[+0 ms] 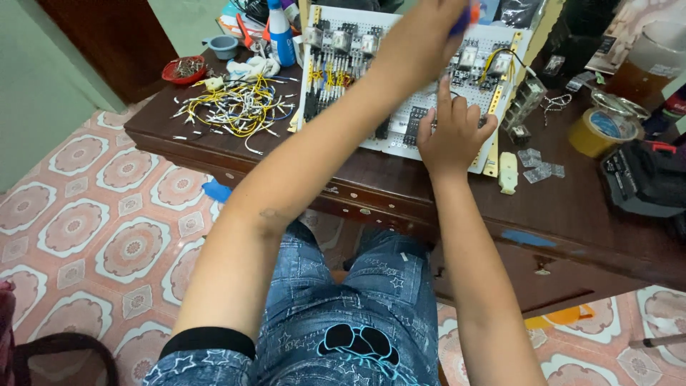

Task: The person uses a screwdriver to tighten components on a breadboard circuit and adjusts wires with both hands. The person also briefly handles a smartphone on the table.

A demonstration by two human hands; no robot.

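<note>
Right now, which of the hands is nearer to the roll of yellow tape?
The right hand. It rests on the lower edge of the white board, with the tape roll off to its right on the table. The left hand is raised farther away, over the top of the board, holding a blue-handled tool.

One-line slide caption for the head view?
Left hand grips a blue-and-orange tool over a white relay board; right hand rests on it.

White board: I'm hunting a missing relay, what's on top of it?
On the white board: relays, yellow wires, black blocks. Left hand and right hand cover its middle.
</note>
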